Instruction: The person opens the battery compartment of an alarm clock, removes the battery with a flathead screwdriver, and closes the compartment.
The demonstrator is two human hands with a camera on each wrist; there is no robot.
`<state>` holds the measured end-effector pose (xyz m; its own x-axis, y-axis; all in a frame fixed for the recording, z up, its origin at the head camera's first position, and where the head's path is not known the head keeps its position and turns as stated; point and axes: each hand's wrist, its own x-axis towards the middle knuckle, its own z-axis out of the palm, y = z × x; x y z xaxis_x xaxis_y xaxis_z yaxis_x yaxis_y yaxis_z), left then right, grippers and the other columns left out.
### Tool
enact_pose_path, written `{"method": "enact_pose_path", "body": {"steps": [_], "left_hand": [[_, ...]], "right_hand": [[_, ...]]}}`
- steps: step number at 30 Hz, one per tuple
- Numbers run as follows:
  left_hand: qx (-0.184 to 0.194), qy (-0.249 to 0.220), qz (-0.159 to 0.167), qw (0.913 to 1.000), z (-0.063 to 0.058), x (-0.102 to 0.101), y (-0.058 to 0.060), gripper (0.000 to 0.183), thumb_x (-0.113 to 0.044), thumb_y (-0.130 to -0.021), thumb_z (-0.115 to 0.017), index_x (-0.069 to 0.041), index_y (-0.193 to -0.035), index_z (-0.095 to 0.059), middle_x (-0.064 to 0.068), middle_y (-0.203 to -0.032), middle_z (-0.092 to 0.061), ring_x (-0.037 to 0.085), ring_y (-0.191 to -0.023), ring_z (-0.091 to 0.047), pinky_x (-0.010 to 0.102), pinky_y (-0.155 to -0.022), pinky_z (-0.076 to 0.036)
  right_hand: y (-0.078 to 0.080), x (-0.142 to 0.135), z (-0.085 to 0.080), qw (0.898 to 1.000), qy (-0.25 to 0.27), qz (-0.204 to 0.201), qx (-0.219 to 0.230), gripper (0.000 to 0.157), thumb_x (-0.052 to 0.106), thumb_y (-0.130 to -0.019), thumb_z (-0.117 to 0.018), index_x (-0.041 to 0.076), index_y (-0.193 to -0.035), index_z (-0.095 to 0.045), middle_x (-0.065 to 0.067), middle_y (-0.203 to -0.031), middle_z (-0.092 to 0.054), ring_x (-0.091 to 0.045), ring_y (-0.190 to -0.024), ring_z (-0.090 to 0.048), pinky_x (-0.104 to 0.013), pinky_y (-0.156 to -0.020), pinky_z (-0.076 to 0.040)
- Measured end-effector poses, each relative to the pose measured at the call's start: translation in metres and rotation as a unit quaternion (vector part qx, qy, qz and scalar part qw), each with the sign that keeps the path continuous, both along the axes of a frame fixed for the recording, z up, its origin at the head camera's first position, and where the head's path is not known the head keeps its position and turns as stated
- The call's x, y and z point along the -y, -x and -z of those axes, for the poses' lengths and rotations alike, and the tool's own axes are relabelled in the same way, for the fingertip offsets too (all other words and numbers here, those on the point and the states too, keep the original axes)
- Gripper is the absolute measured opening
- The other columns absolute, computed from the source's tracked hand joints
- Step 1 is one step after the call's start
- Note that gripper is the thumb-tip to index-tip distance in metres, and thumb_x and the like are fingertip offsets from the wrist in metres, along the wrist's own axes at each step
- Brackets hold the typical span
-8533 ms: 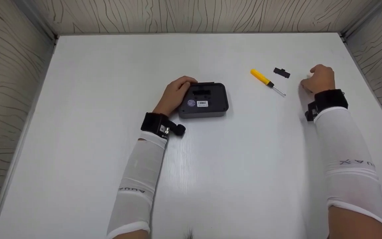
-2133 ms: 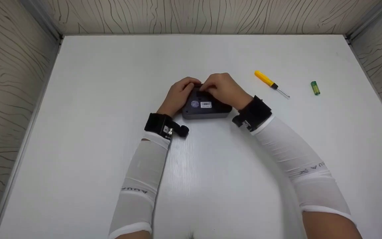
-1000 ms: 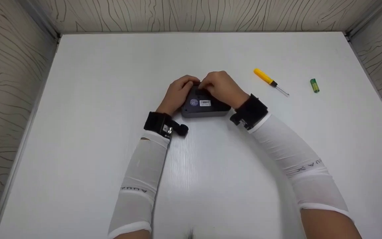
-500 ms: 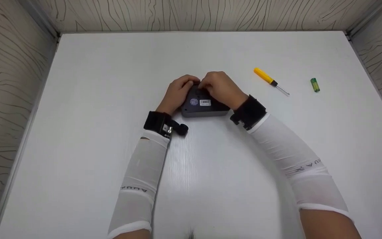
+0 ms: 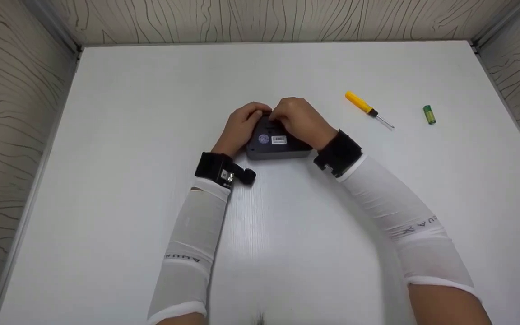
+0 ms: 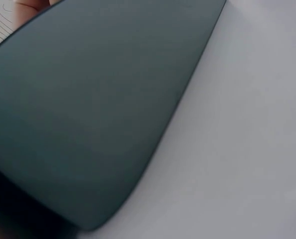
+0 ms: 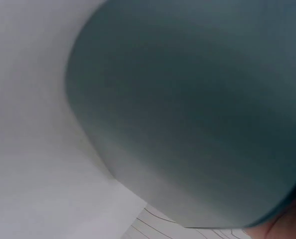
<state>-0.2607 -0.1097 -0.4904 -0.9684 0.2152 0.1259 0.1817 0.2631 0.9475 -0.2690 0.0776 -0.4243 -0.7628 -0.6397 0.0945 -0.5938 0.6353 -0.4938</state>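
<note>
A dark grey, box-shaped device [image 5: 279, 147] with rounded corners lies on the table, its back with a round sticker and a white barcode label facing up. My left hand [image 5: 238, 128] grips its left side, fingers over the far edge. My right hand [image 5: 303, 119] is over the far part of the back, its bent fingers at the battery compartment. A small black battery cover [image 5: 271, 126] shows there, mostly hidden by the right fingers. The left wrist view is filled by the device's side [image 6: 98, 99], and the right wrist view by another side [image 7: 188, 114].
To the right of the hands lies a yellow-handled screwdriver [image 5: 361, 104], its shaft pointing toward the near right. Farther right is a green battery [image 5: 429, 114]. The white table [image 5: 160, 85] is bordered by wood-patterned panels [image 5: 260, 20] at the back and sides.
Earlier the cover lay beside the screwdriver and the right hand was at the far right; since then the cover left the table and the right hand came to the device. Lately the hands barely moved.
</note>
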Motion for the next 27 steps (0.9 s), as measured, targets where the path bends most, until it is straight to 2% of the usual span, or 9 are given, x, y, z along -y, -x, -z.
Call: {"method": "enact_pose_path", "body": {"steps": [8, 14, 20, 27], "left_hand": [[-0.007, -0.004, -0.004, 1.0000, 0.000, -0.004, 0.000, 0.025, -0.012, -0.106, -0.051, -0.007, -0.121, -0.071, 0.003, -0.119, -0.071, 0.014, -0.117, -0.061, 0.026, -0.103, -0.042], [-0.019, -0.005, -0.015, 0.9997, -0.001, -0.005, 0.000, 0.025, -0.011, -0.105, -0.053, -0.005, -0.120, -0.072, 0.005, -0.118, -0.072, 0.015, -0.116, -0.062, 0.027, -0.102, -0.043], [-0.016, -0.018, -0.018, 0.9995, -0.001, -0.005, -0.002, 0.025, -0.009, -0.105, -0.053, -0.003, -0.122, -0.071, 0.007, -0.121, -0.071, 0.016, -0.118, -0.062, 0.025, -0.103, -0.043], [-0.007, -0.021, -0.021, 0.9995, 0.000, -0.004, -0.002, 0.025, -0.010, -0.105, -0.054, -0.005, -0.120, -0.072, 0.006, -0.121, -0.071, 0.015, -0.118, -0.062, 0.026, -0.103, -0.043]], "right_hand": [[-0.003, -0.001, -0.002, 1.000, -0.023, 0.000, -0.011, 0.023, -0.010, -0.095, -0.058, -0.002, -0.106, -0.078, -0.017, -0.101, -0.073, -0.029, -0.098, -0.066, -0.041, -0.090, -0.054], [-0.006, -0.001, 0.000, 0.998, -0.034, -0.007, -0.052, 0.022, -0.009, -0.096, -0.058, -0.003, -0.104, -0.078, -0.017, -0.100, -0.072, -0.032, -0.096, -0.065, -0.042, -0.088, -0.054], [-0.010, 0.003, 0.004, 0.995, -0.042, -0.007, -0.091, 0.021, -0.010, -0.096, -0.057, -0.005, -0.101, -0.077, -0.019, -0.093, -0.068, -0.033, -0.087, -0.063, -0.041, -0.081, -0.054], [-0.015, 0.008, 0.006, 0.989, -0.080, -0.003, -0.123, 0.021, -0.008, -0.096, -0.059, 0.000, -0.097, -0.078, -0.017, -0.088, -0.067, -0.032, -0.082, -0.062, -0.041, -0.077, -0.054]]}}
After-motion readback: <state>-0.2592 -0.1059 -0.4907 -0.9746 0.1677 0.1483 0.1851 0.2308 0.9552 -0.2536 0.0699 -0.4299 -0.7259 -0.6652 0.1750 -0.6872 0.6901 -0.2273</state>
